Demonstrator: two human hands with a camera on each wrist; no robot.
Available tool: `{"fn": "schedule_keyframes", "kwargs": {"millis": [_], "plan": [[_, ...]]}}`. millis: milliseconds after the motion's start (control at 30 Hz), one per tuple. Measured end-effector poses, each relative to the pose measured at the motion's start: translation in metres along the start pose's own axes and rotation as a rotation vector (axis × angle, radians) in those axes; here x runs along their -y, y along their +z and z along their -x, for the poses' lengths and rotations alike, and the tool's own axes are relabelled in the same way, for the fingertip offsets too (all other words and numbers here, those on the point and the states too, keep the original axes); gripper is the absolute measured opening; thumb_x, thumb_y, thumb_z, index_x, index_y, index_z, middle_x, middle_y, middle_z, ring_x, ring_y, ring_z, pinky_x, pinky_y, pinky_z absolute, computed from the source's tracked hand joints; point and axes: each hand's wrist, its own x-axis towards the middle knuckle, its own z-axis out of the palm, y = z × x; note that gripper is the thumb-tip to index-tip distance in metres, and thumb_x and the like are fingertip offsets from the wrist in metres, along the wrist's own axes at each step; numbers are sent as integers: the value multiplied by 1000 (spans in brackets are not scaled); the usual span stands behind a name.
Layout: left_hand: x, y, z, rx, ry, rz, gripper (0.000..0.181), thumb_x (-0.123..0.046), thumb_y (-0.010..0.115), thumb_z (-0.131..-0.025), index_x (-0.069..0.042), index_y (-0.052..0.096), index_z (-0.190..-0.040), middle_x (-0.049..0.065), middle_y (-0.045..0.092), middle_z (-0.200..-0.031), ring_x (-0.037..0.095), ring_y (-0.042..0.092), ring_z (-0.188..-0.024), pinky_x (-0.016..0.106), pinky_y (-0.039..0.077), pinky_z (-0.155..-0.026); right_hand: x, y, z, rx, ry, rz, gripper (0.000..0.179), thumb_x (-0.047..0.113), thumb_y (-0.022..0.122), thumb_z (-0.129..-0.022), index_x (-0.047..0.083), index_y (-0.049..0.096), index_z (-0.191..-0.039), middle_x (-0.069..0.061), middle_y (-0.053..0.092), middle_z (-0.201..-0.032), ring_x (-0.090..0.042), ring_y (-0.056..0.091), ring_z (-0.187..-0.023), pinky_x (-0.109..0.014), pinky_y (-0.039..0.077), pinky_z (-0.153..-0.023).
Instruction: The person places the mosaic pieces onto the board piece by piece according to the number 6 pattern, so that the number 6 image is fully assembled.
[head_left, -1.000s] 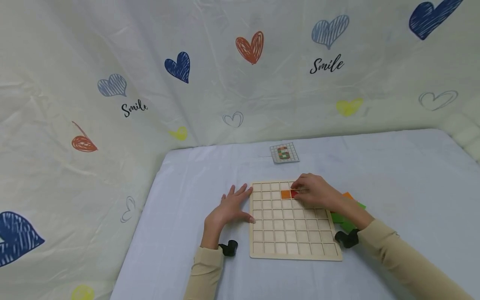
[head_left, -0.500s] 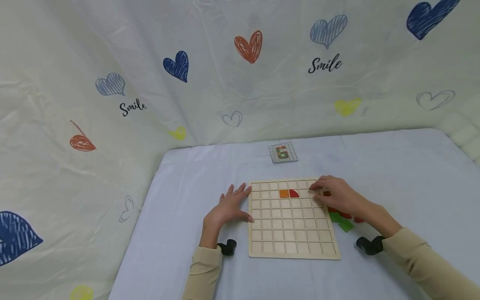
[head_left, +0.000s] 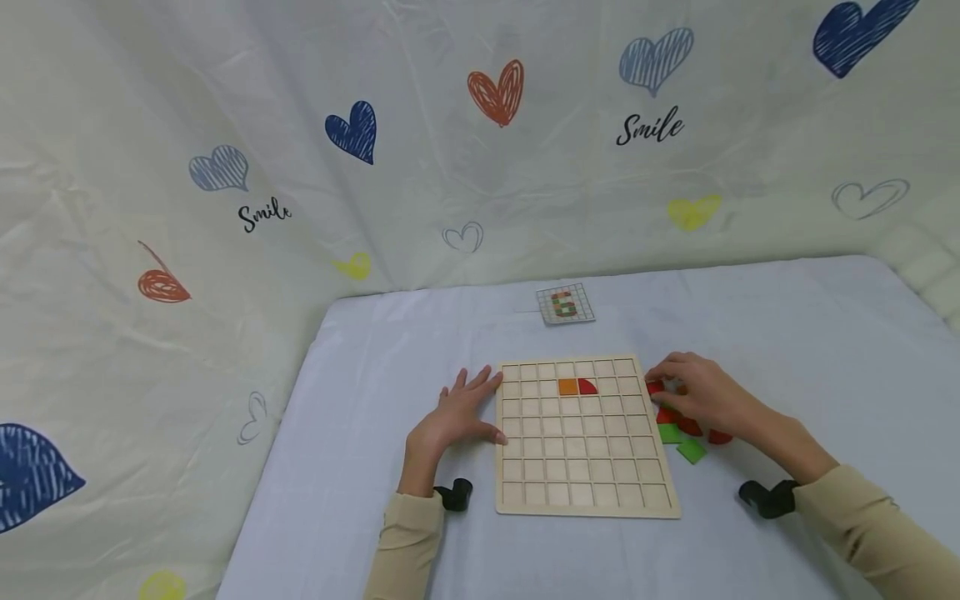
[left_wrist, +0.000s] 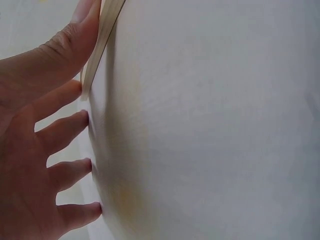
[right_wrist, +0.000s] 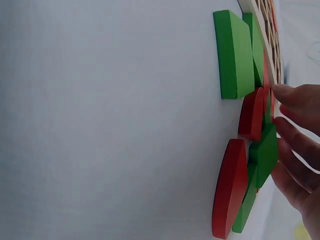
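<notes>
A wooden grid board point(head_left: 570, 458) lies on the white-covered table. An orange square tile point(head_left: 568, 387) sits in one of its upper cells, with a red quarter-round tile point(head_left: 587, 387) in the cell to its right. My left hand point(head_left: 456, 417) is spread along the board's left edge, the thumb on the rim. Off the board's right edge, my right hand point(head_left: 701, 390) reaches over the loose tiles, thumb and fingers apart around a red tile point(head_left: 656, 387). In the right wrist view, its fingertips are right beside a green tile point(right_wrist: 266, 156) in the pile.
Several loose tiles lie right of the board, among them a green square point(head_left: 692, 451) and a curved red tile point(right_wrist: 230, 190). A small card with a gridded pattern point(head_left: 565, 304) lies behind the board. A white cloth with printed hearts point(head_left: 495, 93) hangs at the back.
My right hand has left the red quarter-round tile in its cell beside the orange square and moved right, off the board, to the loose tiles. The left hand stays at the board's edge.
</notes>
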Motion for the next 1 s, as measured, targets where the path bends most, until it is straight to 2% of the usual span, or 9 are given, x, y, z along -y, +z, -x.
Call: {"fn": "schedule_keyframes", "kwargs": {"millis": [367, 600, 800, 1000], "plan": [[0, 0, 0, 0, 6, -6, 103, -28, 91, -78, -17, 33, -163, 6, 19, -172, 41, 1, -160, 70, 6, -124, -7, 2, -4, 29, 24, -9, 19, 8, 83, -84, 2, 77, -102, -7, 66, -98, -18, 55, -83, -28, 51, -67], [1, 1, 0, -1, 1, -5, 103, -28, 91, -78, -17, 34, -162, 6, 20, -172, 40, 1, -160, 69, 6, -124, -5, 3, -6, 27, 53, -74, 22, 4, 84, -83, 3, 70, -100, -4, 68, -94, -15, 60, -81, -27, 55, -69], [1, 1, -1, -4, -3, -7, 103, -28, 91, -78, -17, 34, -162, 6, 20, -172, 40, 1, -160, 69, 6, -124, -5, 2, -4, 24, 6, -88, 26, 1, 82, -83, 2, 73, -107, -3, 72, -95, -10, 57, -78, -23, 54, -67], [0, 1, 0, -3, -5, -7, 102, -28, 91, -78, -17, 34, -162, 6, 20, -172, 40, 2, -160, 69, 6, -125, -7, -1, -1, -7, -41, -66, 23, -2, 80, -83, 3, 76, -105, -1, 74, -95, -8, 60, -78, -23, 57, -69]]}}
